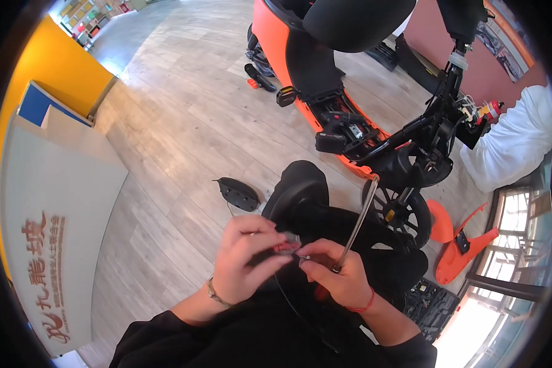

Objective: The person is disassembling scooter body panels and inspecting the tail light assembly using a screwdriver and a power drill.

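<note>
My left hand [246, 253] is closed, with its fingertips pinching a small see-through and red piece [287, 244], whose kind I cannot make out. Close beside it, my right hand [336, 270] wraps round a screwdriver [357, 227]. Its long metal shaft points up and away from me, and part of a red handle shows below the palm. Between the right thumb and forefinger sits a tiny metallic bit [303, 259], perhaps a screw. The two hands nearly touch above my lap.
Ahead stands an orange and black scooter [273, 37], partly stripped, with a cordless drill [334, 138] on its open frame. Orange panels [457, 248] and a toolbox [432, 306] lie at right. A black oval part [239, 194] rests on the floor. A white counter [61, 227] stands left.
</note>
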Motion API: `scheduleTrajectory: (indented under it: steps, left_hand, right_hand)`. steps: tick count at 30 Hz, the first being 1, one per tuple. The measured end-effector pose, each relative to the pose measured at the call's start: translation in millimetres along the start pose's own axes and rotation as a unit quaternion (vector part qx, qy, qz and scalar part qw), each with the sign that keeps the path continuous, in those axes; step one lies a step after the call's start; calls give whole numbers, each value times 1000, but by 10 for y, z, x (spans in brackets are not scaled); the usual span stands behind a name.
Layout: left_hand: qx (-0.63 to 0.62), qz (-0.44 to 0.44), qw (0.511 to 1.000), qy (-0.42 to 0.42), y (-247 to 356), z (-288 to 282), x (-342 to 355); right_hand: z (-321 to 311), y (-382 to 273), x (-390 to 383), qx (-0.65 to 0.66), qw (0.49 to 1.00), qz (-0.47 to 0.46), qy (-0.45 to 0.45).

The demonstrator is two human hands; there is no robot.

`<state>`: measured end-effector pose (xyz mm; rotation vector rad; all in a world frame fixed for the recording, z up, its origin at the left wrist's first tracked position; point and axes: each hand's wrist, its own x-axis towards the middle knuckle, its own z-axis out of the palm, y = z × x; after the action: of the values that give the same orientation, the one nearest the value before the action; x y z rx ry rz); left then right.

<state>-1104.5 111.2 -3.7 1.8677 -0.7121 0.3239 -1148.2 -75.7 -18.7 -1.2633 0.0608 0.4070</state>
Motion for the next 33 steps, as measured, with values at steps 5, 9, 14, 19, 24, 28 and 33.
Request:
scheduleTrajectory:
  steps: [5,9,14,19,24,28,33]
  left_hand:
    - [-365,-350,859,77,-5,-43,22]
    - [-470,-390,784,109,41,-88,75]
    - [-444,-390,803,71,132,-140,109]
    - [-404,-365,838,34,167,-98,99]
    - [-418,-352,838,-1,187,-76,91]
    - [-415,-345,842,-12,190,-74,101]
    - [-403,-338,851,-12,199,-58,102]
  right_hand:
    - [65,-104,27,-11,1000,-11,-4]
    - [130,-202,43,-6,999,-28,-18]
    - [189,-254,60,14,999,-50,-17]
    - [187,-284,51,40,998,-47,-8]
    - [161,-291,37,43,998,-39,2]
    - [143,-273,29,37,999,-37,8]
    - [137,-237,28,42,998,-39,14]
